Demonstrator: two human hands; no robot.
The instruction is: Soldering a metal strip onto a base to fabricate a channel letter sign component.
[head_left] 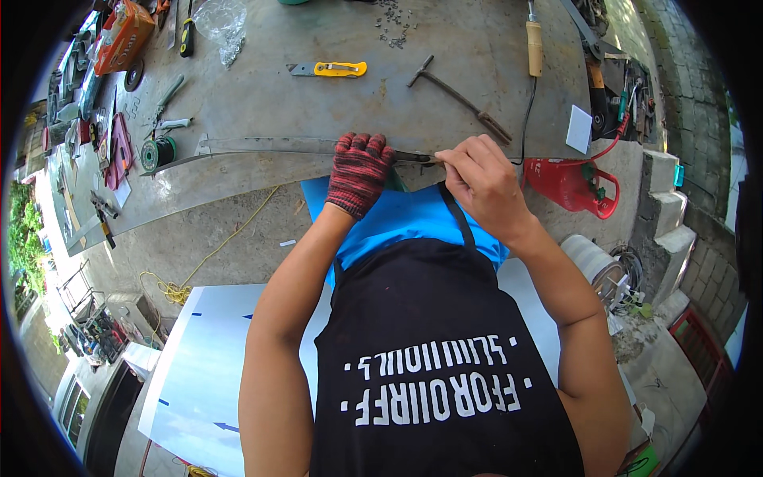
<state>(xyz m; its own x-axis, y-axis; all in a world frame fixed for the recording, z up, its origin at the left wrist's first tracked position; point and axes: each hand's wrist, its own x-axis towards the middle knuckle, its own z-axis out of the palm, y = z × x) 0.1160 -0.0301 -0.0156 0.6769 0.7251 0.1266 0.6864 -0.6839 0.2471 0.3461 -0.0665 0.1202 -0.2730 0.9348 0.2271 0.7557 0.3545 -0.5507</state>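
A long, thin grey metal strip [274,145] lies along the near edge of the metal-topped table [262,103]. My left hand [359,173], in a red and black knit glove, is closed over the strip's right part. Right of the glove a dark, narrow metal piece [413,157] runs toward my bare right hand [481,176]. The fingers of that hand are pinched at the dark piece's right end. I cannot tell whether the strip and the dark piece are joined, since the glove hides that spot.
Beyond my hands lie a yellow utility knife [340,70], a T-handled metal tool [461,99] and a wooden-handled soldering iron [534,49]. A wire spool [158,153] is near the strip's left end. A red gas canister [568,184] stands right of the table; yellow cord [230,238] trails below.
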